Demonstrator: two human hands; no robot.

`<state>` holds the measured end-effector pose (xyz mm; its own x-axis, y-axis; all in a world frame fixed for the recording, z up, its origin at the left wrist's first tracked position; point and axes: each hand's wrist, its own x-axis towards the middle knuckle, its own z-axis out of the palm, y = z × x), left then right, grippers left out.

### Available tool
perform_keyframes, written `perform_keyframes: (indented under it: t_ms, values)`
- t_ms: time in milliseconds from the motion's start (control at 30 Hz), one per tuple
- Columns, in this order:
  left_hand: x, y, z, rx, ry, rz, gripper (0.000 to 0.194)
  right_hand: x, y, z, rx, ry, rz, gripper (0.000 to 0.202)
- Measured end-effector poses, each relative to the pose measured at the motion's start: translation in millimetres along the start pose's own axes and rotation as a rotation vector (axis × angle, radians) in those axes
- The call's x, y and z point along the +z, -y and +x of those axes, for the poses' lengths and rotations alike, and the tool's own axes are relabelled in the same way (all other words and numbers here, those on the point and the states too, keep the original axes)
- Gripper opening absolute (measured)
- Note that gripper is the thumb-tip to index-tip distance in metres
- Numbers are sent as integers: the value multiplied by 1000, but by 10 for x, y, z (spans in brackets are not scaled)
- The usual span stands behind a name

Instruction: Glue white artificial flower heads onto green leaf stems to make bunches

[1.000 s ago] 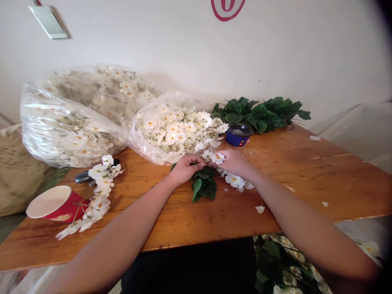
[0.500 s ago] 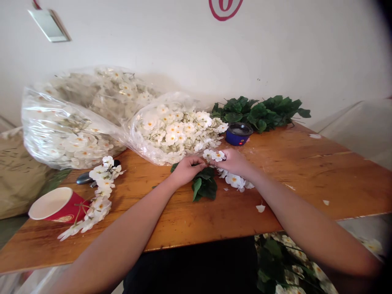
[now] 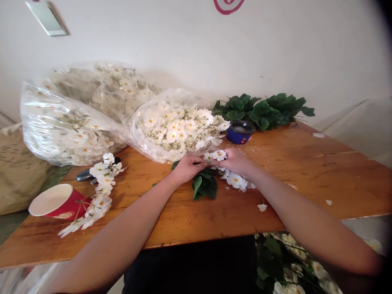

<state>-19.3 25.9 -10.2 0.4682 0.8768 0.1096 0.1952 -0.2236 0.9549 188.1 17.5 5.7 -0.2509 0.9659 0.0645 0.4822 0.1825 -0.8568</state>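
Both hands meet at frame centre, just below the open bag. Left hand (image 3: 187,167) is curled, fingertips pinched on the stem end of a leaf sprig (image 3: 204,184); the leaves hang below the hand and lie flat on the table (image 3: 306,171). Right hand (image 3: 235,161) is closed on a flower spray (image 3: 234,179), thumb and forefinger nipping it near the top blossom, approx. where the two parts join. Judgement: the pinch-to-pinch hold keeps the two stem ends aligned and touching; resting both pieces on the wood takes the weight off the fingers.

Spray appearance: white petals w/ orange-yellow centres, several blossoms in a row, trailing right and down from the right hand. Sprig: dark green, broad leaves, slightly glossy. Both look artificial.

Surroundings:
- Open clear bag (image 3: 171,130) of the same white flowers, mouth toward the hands, i.e. stock within reach.
- Second, larger bag (image 3: 70,118), left of frame.
- Leaf pile (image 3: 263,110) at the wall, upper right of centre.
- Blue pot (image 3: 240,132) just above the right hand.
- Finished-looking flower string (image 3: 98,192) lower left, draped onto a red cup (image 3: 56,202) on its side.
- Loose petals (image 3: 262,207) lower right.
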Motion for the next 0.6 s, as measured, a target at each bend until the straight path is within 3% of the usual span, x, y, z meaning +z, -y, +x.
perform_keyframes:
  t_ms: [233,433,600]
  values:
    - [-15,61,12,17,16,140,25,4,11,7,11,-28,-85,30]
    - [43,-17,-24,48,2,437,22,75,60,-6,48,-35,-44,29]
    - [90,-47,-23,39,-4,534,20,70,98,-11,52,-23,-65,27]
